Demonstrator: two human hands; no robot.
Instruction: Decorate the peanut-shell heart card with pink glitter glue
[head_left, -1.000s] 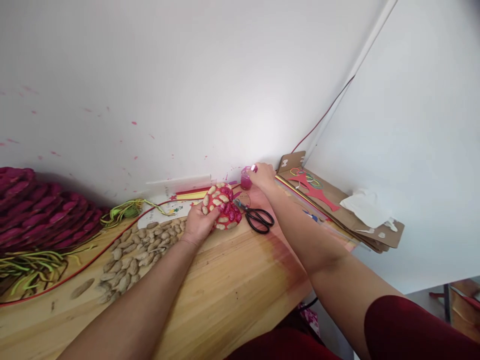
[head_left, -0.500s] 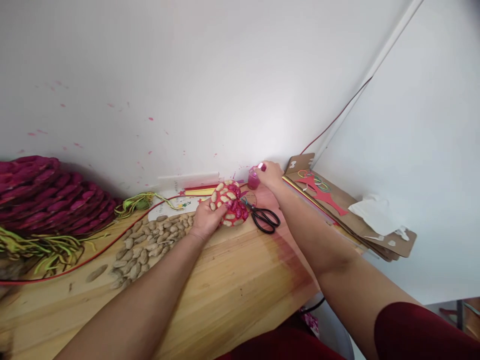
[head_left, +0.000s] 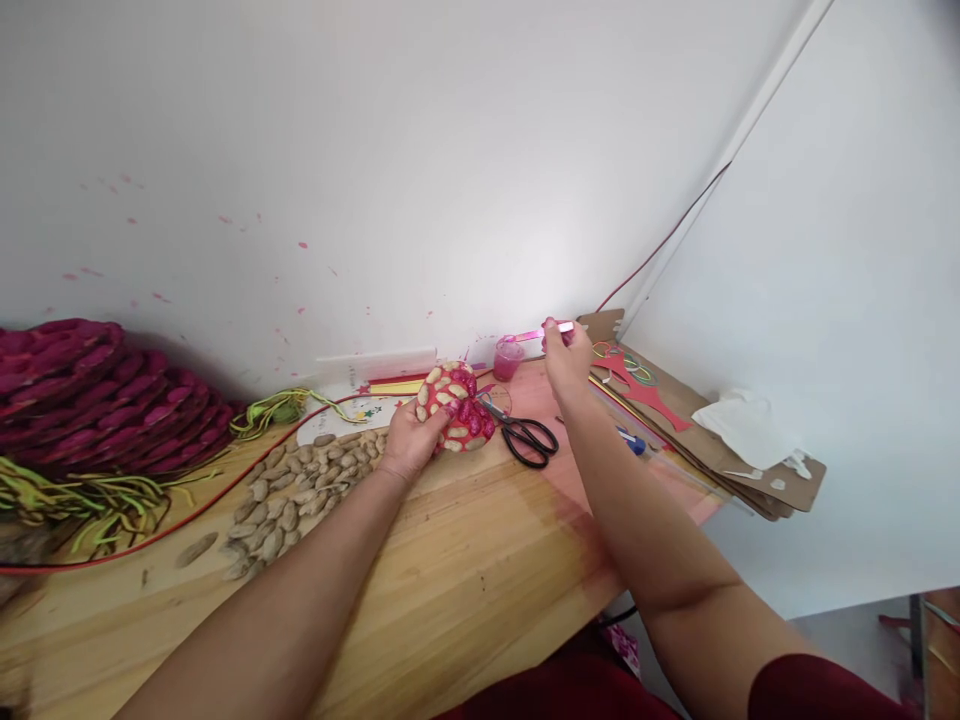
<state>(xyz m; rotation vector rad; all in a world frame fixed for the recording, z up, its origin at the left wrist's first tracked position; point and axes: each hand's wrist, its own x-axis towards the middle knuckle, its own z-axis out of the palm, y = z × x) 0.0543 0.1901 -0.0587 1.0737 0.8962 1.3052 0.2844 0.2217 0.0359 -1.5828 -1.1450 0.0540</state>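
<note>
My left hand (head_left: pixel 411 437) grips a round red piece covered with peanut shells (head_left: pixel 455 403), some painted magenta, tilted up off the wooden table (head_left: pixel 465 570). My right hand (head_left: pixel 568 358) is raised and pinches a thin pink brush (head_left: pixel 544 332) level above a small cup of pink paint (head_left: pixel 508 357) near the wall. The brush tip points left over the cup.
Black scissors (head_left: pixel 525 436) lie right of the shell piece. Loose peanut shells (head_left: pixel 296 488) are spread on the left. A stack of magenta shell pieces (head_left: pixel 82 400) and green-yellow cords (head_left: pixel 90 495) sit far left. Cardboard with cut-outs (head_left: pixel 697 425) and white tissue (head_left: pixel 746 423) lie right.
My right hand has lifted from the paint cup and moved right, drawing the brush out. The left hand has kept hold of the shell piece, tilting it a little.
</note>
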